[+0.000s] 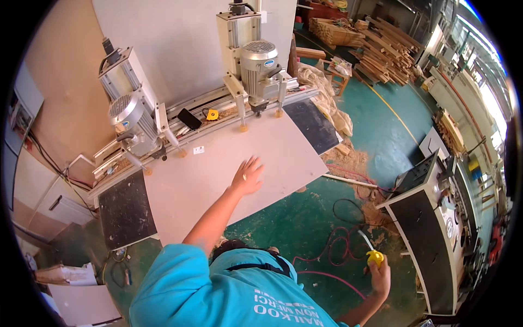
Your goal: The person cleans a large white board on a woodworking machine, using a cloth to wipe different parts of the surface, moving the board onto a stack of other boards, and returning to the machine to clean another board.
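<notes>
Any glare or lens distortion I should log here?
Head view: windows at upper right are blown out to white; also in head view, the dark-fronted cabinet at right bows with the fisheye, while the pale board and left hand are clearly lit.

A woodworking workshop — motor-driven machines (259, 71), stacked timber (385, 61), probably sawdust (348, 162) on the green floor (389, 128).

Before us lies a pale board (289, 155), smooth and matt. Behind it we see motors (259, 71) of ribbed, silvery metal and a glossy black phone (189, 119). To its right are crumpled, cloth-like sheeting (328, 101), rough wooden planks (387, 54) and a yellow plastic tape measure (375, 258); beside it, the green floor (389, 147) shines.
</notes>
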Motion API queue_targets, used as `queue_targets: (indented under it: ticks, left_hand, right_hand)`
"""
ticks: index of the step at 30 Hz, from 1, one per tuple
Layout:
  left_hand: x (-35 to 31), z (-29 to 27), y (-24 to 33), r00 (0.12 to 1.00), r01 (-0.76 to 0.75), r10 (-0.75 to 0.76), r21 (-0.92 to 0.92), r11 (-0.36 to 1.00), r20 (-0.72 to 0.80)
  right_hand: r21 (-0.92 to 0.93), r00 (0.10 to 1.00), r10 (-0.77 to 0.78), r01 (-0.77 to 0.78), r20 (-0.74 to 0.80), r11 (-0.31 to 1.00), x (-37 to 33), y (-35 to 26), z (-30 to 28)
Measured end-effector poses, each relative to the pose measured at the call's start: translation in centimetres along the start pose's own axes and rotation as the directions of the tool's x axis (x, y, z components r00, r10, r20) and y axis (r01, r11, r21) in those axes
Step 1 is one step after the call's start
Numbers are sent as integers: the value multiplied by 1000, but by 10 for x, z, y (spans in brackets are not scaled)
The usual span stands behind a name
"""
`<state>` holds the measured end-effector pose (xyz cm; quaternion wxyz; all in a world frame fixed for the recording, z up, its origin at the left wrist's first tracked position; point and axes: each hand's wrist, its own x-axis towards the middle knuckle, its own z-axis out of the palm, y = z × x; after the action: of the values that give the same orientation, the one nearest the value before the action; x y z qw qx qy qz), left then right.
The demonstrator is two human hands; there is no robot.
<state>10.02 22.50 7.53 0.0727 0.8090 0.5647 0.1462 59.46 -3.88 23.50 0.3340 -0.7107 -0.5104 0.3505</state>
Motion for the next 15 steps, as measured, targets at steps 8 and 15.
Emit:
queue_targets:
  ticks: [8,15]
  left_hand:
    - [-336,55,-42,598,790,-756,34,612,-266]
    - [-540,50,-96,-636,748,-758,-353,-562,-141]
  right_hand:
    - [-259,989,-51,87,141,962,57,-10,28]
    - [-656,911,-249,-30,-328,754,240,36,-8]
